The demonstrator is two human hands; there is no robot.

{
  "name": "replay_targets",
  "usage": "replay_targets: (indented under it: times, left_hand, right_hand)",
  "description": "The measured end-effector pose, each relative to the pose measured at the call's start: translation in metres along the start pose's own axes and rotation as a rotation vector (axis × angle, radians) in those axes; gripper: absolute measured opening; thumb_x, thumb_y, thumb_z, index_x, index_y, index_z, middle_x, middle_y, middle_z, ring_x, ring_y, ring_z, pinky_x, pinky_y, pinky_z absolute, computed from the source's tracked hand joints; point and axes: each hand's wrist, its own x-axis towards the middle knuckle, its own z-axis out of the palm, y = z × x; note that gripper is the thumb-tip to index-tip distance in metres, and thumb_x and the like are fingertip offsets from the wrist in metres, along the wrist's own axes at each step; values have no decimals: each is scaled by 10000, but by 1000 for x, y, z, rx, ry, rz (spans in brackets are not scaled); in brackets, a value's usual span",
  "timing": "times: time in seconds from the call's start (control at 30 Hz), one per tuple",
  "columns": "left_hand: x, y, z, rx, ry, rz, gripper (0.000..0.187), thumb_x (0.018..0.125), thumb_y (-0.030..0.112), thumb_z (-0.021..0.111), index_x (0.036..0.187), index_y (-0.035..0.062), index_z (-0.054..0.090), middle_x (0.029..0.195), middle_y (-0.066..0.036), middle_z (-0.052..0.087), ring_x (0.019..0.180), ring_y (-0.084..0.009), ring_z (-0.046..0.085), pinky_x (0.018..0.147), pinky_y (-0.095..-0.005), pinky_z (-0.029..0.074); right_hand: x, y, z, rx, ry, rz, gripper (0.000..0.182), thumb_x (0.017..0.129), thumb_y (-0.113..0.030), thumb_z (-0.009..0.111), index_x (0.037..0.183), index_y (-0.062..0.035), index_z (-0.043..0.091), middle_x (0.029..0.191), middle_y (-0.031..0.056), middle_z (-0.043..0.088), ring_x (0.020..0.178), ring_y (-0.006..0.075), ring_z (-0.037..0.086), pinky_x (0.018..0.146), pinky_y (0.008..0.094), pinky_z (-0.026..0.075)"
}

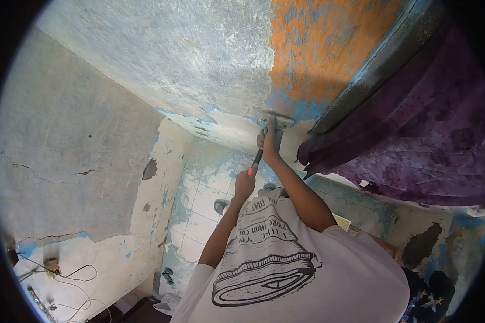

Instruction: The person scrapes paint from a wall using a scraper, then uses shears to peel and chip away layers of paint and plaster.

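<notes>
My right hand [272,141] grips a long-handled scraper [260,156] high up, close to its head. Lower down, my left hand [246,184] is closed round the handle, where a red-orange part shows beside the fingers. The scraper's wide head [283,119] is against the wall [221,59] or very close to it, just under the lower edge of an orange patch of paint [312,54]. Left of that patch the wall is scraped to a pale grey, with bits of blue and white lower down. My fingers partly hide the head.
A purple curtain [415,129] hangs at the right, beside a dark frame edge [377,70]. Paint flakes litter the tiled floor [199,215]. A grey wall [81,145] with cracks rises at the left, with loose wires [81,277] at its lower part.
</notes>
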Motion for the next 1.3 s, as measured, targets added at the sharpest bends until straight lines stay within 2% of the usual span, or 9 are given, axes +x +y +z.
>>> replay_targets:
  times: [0.23, 0.47, 0.57, 0.73, 0.77, 0.87, 1.0, 1.07, 1.3]
  left_hand:
    - [-4, -1, 3, -2, -53, -41, 749, 996, 577, 475, 691, -95, 608, 634, -315, 574, 672, -479, 620, 643, -531, 435]
    - [-3, 13, 2, -89, -16, 13, 760, 997, 583, 468, 662, -86, 601, 598, -292, 563, 608, -451, 610, 617, -536, 426]
    - [-4, -3, 11, -62, -14, -30, 743, 1011, 551, 468, 630, -78, 571, 552, -259, 525, 527, -389, 557, 569, -510, 405]
    - [-1, 24, 7, -125, 60, 26, 742, 1003, 551, 491, 627, -84, 569, 548, -262, 522, 524, -357, 553, 567, -497, 408]
    - [1, 20, 12, -174, 76, 90, 717, 1021, 522, 480, 567, -32, 500, 483, -107, 442, 482, -178, 415, 478, -435, 342]
    - [6, -19, 38, -113, 56, 10, 722, 1029, 518, 468, 561, -31, 493, 478, -102, 442, 471, -185, 429, 475, -436, 345]
    - [-6, 2, 27, -111, 45, -21, 727, 1032, 521, 460, 562, -34, 491, 473, -100, 443, 466, -199, 449, 477, -437, 356]
    - [-4, 20, 23, -162, 96, 51, 738, 1015, 534, 484, 622, -87, 548, 519, -198, 480, 481, -267, 453, 517, -471, 366]
    - [-5, -15, 57, -200, 23, -101, 778, 998, 579, 485, 601, -86, 550, 528, -230, 490, 486, -297, 457, 539, -490, 382]
  right_hand:
    - [1, 9, -7, -59, -14, -8, 568, 979, -592, 541, 658, -168, 341, 495, -54, 268, 374, 71, 239, 371, 272, 169]
    - [-1, -8, -1, -100, -73, -42, 583, 966, -630, 529, 636, -167, 398, 495, -82, 297, 379, 51, 285, 380, 257, 203]
    - [4, 11, -12, -125, 15, 40, 565, 985, -589, 527, 665, -159, 350, 503, -48, 293, 368, 74, 270, 357, 269, 192]
    - [-7, -24, 11, -111, -78, -56, 561, 977, -586, 548, 628, -178, 384, 492, -84, 287, 370, 55, 277, 365, 265, 207]
    - [-8, -30, 14, -99, -128, -85, 557, 982, -574, 550, 627, -182, 378, 490, -85, 285, 366, 58, 274, 362, 266, 209]
    - [3, -2, -8, -121, -38, 16, 557, 987, -561, 551, 620, -185, 366, 488, -84, 275, 364, 60, 273, 362, 264, 209]
    - [4, -2, -11, -130, -67, 37, 562, 958, -604, 566, 647, -183, 361, 493, -66, 292, 360, 70, 273, 354, 263, 198]
    - [-6, -31, 6, -140, -120, 14, 569, 957, -608, 565, 642, -183, 354, 491, -65, 293, 358, 70, 270, 352, 265, 198]
    - [1, -6, -19, -212, -75, 51, 603, 969, -595, 554, 599, -189, 307, 487, -60, 250, 355, 74, 259, 357, 267, 184]
